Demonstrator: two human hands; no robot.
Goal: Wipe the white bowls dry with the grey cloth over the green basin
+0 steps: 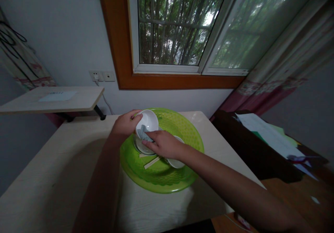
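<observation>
My left hand point(127, 123) grips a white bowl point(150, 119) by its rim, tilted so that its inside faces me. Pinched in my right hand point(163, 144) is a grey-blue cloth point(143, 133), pressed against the lower inside of that bowl. Both hands are over a large green basin point(167, 187). Below the held bowl, another dish point(143, 147) lies in the basin, partly covered. A second white bowl point(176, 163) sits under my right wrist. Wooden chopsticks point(151, 162) rest between them, their far ends hidden by my right hand.
The basin stands on a pale wooden table point(86, 149) against the wall. At the left is a raised shelf point(52, 102) with a paper on it. A window point(182, 27) is ahead. Papers point(268, 135) lie on a dark surface to the right.
</observation>
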